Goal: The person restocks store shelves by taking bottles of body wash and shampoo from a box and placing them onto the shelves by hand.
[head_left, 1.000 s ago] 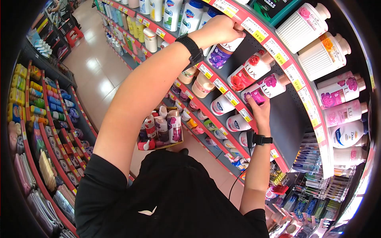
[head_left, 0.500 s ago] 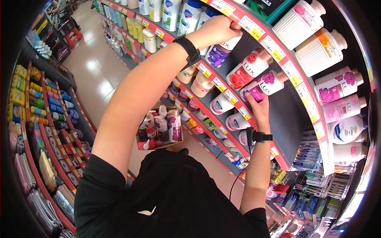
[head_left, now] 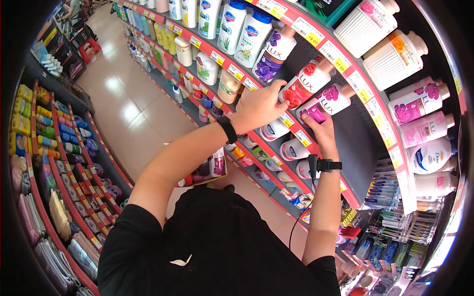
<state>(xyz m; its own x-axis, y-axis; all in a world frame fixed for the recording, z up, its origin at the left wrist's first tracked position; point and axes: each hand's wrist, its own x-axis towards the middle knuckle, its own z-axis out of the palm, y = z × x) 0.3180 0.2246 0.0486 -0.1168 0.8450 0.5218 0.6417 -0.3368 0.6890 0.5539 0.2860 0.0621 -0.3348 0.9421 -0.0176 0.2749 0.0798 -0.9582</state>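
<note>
On the grey shelf stands a white LUX bottle with red roses (head_left: pixel 306 84). My left hand (head_left: pixel 261 106) is at its base, thumb in front and fingers going round the side. Beside it is a white LUX bottle with magenta flowers (head_left: pixel 326 102), and my right hand (head_left: pixel 322 134) grips its lower part, thumb across the label. The right hand's other fingers are mostly hidden. Left of the red one is a LUX bottle with a purple label (head_left: pixel 270 64).
Blue-capped white bottles (head_left: pixel 253 39) continue along the shelf to the left. Price tags line the red shelf edge (head_left: pixel 256 89). A carton with several bottles (head_left: pixel 216 165) sits below, partly behind my left forearm. Toothbrush packs (head_left: pixel 414 217) hang at right; another shelf unit (head_left: pixel 59 163) stands left.
My left hand has left the purple-labelled bottle and moved down and right to the red-rose bottle. My right hand remains on the magenta bottle.
</note>
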